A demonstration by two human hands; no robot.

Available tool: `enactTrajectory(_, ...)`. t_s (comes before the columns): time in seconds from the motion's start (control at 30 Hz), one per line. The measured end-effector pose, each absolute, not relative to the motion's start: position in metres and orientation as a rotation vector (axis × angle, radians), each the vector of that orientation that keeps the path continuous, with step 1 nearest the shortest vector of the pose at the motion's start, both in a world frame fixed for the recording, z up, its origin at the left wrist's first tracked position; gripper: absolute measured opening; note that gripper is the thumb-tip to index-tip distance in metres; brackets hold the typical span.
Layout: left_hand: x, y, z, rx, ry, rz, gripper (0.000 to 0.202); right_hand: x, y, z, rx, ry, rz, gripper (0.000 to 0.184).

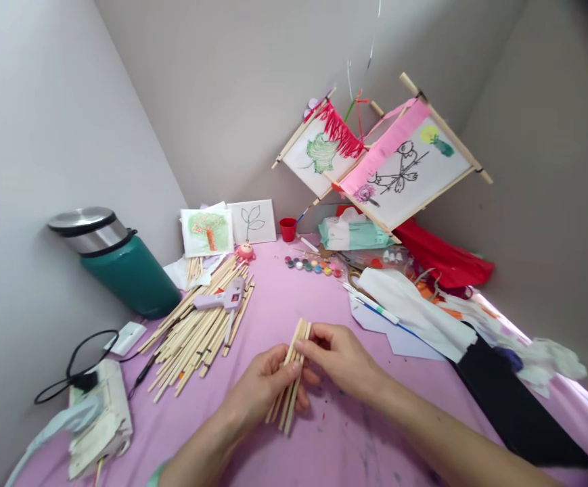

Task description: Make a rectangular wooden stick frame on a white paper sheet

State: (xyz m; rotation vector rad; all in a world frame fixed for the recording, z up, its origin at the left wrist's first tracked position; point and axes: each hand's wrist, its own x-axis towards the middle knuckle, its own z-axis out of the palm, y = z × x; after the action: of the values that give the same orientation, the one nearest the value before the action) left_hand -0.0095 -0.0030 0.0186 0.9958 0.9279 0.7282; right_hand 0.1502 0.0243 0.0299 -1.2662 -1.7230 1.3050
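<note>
A small bundle of wooden sticks (294,368) is held upright-tilted above the pink tabletop (294,297), near the front middle. My left hand (260,389) wraps around the lower half of the bundle. My right hand (342,358) pinches the upper ends of the same sticks with thumb and fingers. A larger pile of loose wooden sticks (199,331) lies to the left, with a pale purple glue gun (222,297) resting on top of it.
A teal bin with a steel lid (116,260) stands at the left wall beside a power strip and cable (98,396). Paint pots (314,265), a red cup (288,229), tissues, drawings, white paper (415,311) and a paper lantern frame (390,159) crowd the back and right.
</note>
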Motion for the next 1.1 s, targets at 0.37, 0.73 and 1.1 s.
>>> enactTrajectory(0.37, -0.016, -0.001, 0.025, 1.013, 1.151, 0.713, 0.041, 0.274, 0.079, 0.052, -1.985, -1.766, 0.008, 0.033)
enactTrajectory(0.73, -0.016, 0.0, 0.011, 1.142, 1.19, 0.616, 0.044, 0.325, 0.101, 0.055, -2.051, -1.682, 0.217, 0.017)
enactTrajectory(1.1, -0.018, 0.002, 0.021, 1.091, 1.178, 0.682, 0.041, 0.332, 0.057, 0.127, -1.754, -1.59, 0.429, 0.03)
